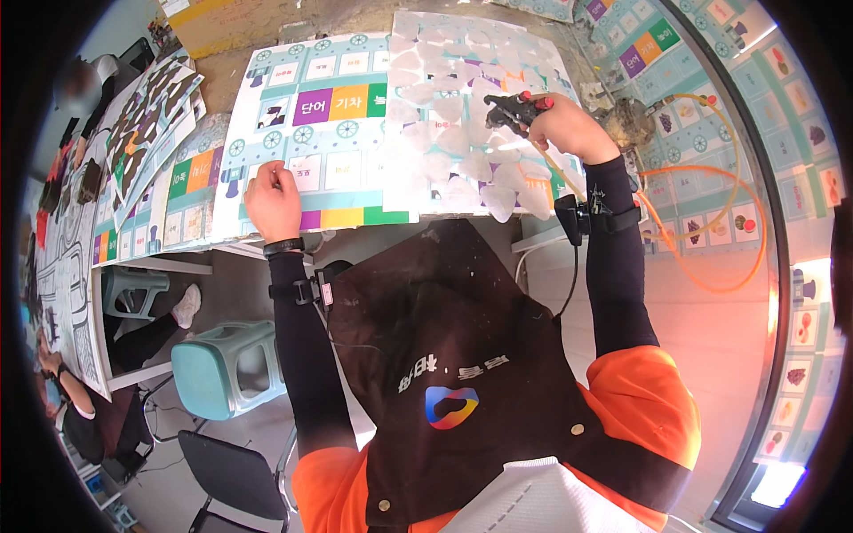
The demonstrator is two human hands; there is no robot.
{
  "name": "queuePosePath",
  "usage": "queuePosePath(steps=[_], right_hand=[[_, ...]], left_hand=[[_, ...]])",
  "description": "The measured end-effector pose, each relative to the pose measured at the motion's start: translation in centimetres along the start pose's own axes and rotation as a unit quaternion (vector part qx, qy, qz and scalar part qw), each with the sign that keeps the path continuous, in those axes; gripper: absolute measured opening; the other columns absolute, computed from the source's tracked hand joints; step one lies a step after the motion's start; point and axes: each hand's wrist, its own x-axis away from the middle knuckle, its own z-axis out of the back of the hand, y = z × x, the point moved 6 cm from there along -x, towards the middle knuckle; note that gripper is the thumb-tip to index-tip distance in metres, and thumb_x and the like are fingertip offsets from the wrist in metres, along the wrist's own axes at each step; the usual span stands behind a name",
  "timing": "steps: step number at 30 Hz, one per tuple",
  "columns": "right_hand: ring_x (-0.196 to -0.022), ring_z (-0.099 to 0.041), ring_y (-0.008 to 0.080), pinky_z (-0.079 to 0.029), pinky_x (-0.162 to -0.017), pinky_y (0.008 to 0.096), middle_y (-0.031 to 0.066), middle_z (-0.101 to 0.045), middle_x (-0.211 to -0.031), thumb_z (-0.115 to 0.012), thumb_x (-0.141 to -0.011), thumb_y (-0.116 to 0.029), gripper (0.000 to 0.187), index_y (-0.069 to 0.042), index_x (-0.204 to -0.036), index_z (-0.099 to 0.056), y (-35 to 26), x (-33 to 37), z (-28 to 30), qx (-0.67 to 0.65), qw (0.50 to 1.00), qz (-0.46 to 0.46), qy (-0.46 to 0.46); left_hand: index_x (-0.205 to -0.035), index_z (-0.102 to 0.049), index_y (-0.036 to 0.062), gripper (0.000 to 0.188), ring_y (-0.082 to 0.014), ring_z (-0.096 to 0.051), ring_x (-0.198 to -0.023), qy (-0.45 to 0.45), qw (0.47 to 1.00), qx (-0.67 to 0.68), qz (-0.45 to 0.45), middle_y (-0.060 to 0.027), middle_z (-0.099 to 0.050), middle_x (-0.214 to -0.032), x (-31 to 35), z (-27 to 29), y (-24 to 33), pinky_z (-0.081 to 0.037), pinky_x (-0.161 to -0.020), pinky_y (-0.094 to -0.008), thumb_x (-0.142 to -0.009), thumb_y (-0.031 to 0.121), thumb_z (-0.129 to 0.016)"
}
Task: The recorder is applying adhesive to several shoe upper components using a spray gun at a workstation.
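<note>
My left hand [274,200] rests on a printed sheet [244,155] on the table, fingers curled in and nothing visible in them. The sheet carries light-blue train and wheel patterns with purple, orange and green blocks. In my right hand [573,129] is a black hand tool with red parts [514,114], with a hose running to it. The tool points left, just over a whitish translucent layer of rounded shapes [435,84]. Through that layer, colours of a printed sheet show. Whether the tool touches it, I cannot tell.
Yellow and orange hoses [760,240] loop at the right, before a panel of printed sheets. Cut sheets [155,133] pile at the left. Below stand a teal stool [209,373] and a black chair [235,475]. Other people sit at the far left.
</note>
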Motion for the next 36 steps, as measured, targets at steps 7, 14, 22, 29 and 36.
queuePosePath(steps=[7, 14, 22, 29, 36], right_hand=[[-0.065, -0.057, 0.0242, -0.044, -0.057, 0.0367, 0.0123, -0.064, -0.075, -0.063, -0.052, -0.004, 0.019, 0.005, -0.067, -0.056, 0.6, 0.2, 0.1, 0.100, 0.993, -0.042, -0.041], [-0.063, -0.055, 0.0239, -0.044, -0.057, 0.0351, 0.0121, -0.062, -0.070, -0.061, -0.054, -0.004, 0.015, 0.006, -0.065, -0.056, 1.1, -0.3, 0.2, -0.014, 1.000, -0.013, -0.016], [-0.050, -0.052, 0.0230, -0.039, -0.046, 0.0366, 0.0105, -0.063, -0.067, -0.061, -0.056, -0.006, 0.013, 0.005, -0.059, -0.055, 0.3, -2.7, 2.2, 0.119, 0.992, -0.003, 0.039], [-0.041, -0.050, 0.0279, -0.037, -0.042, 0.0392, 0.0166, -0.053, -0.049, -0.060, -0.053, -0.010, 0.016, 0.004, -0.049, -0.052, 0.4, -3.7, 1.9, 0.039, 0.995, -0.081, 0.046], [-0.042, -0.052, 0.0262, -0.038, -0.042, 0.0374, 0.0138, -0.056, -0.051, -0.060, -0.056, -0.011, 0.014, 0.001, -0.049, -0.057, 2.4, -4.1, 2.7, 0.048, 0.991, -0.110, 0.060]], left_hand=[[-0.092, -0.071, 0.0073, 0.011, -0.0272, -0.061, -0.069, 0.005, 1.000, -0.009, -0.001, -0.0052, -0.064, -0.069, 0.1, -0.1, -0.2, -0.047, -0.070, -0.0432, -0.089, 0.014, -0.063], [-0.091, -0.071, 0.0073, 0.011, -0.0268, -0.061, -0.068, 0.005, 1.000, -0.002, 0.004, -0.0047, -0.064, -0.069, 0.0, -0.2, -0.2, -0.047, -0.070, -0.0429, -0.089, 0.014, -0.063], [-0.092, -0.071, 0.0063, 0.011, -0.0278, -0.061, -0.068, 0.005, 1.000, -0.003, 0.000, -0.0068, -0.065, -0.069, 0.0, 0.0, 0.1, -0.047, -0.068, -0.0432, -0.089, 0.014, -0.062], [-0.094, -0.071, 0.0063, 0.012, -0.0277, -0.061, -0.069, -0.001, 1.000, -0.006, 0.006, -0.0069, -0.065, -0.069, 0.1, 0.1, -0.2, -0.047, -0.067, -0.0428, -0.090, 0.014, -0.062], [-0.095, -0.071, 0.0065, 0.013, -0.0271, -0.061, -0.069, -0.006, 1.000, -0.008, 0.011, -0.0065, -0.065, -0.070, 0.1, -0.1, -0.2, -0.047, -0.070, -0.0429, -0.090, 0.014, -0.062]])
